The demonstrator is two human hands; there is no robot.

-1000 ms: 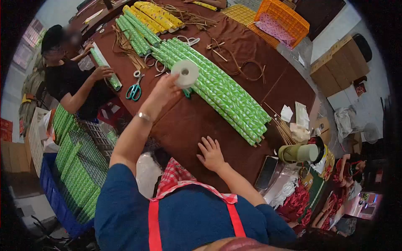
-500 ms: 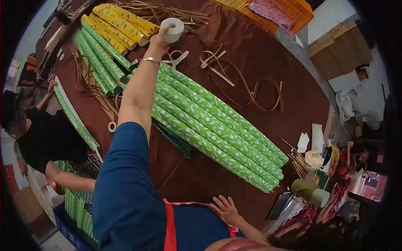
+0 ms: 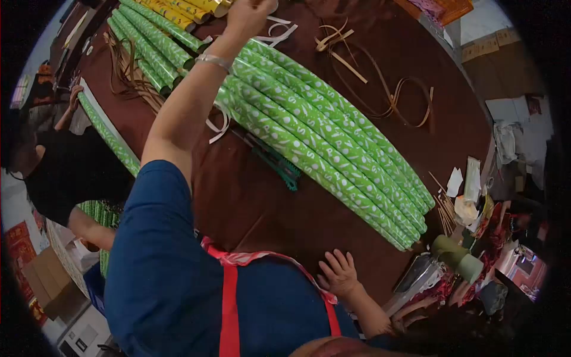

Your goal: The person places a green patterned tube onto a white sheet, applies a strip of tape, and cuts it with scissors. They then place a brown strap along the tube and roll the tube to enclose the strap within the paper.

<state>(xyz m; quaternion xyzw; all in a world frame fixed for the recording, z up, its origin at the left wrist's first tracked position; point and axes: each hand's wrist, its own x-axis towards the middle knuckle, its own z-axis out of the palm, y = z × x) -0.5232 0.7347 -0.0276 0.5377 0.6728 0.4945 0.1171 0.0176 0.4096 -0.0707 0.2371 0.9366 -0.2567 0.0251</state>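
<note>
My left hand (image 3: 247, 19) reaches far across the table, at the top edge of the view. Its fingers are closed on a white roll of tape (image 3: 272, 6), mostly cut off by the frame. Below that forearm lies a bundle of green patterned wrapping-paper rolls (image 3: 333, 143). A white strip loop (image 3: 221, 126) hangs by the bundle's near side, and another white looped piece (image 3: 278, 31) lies beyond it. My right hand (image 3: 339, 273) rests on the brown cloth near my apron, fingers spread, holding nothing. A dark green tool (image 3: 282, 166) pokes out from under the bundle.
More green rolls (image 3: 148, 47) and yellow rolls (image 3: 184, 11) lie at upper left, beside brown strips (image 3: 128, 77). Tan cord loops (image 3: 392, 98) lie right of the bundle. A co-worker (image 3: 77, 172) on the left handles a green roll. Thin sticks (image 3: 445, 211) and clutter sit at right.
My left hand and the tape roll have moved up to the frame's edge. The view has shifted, so the green bundle appears higher and further right. My right hand stays spread on the cloth.
</note>
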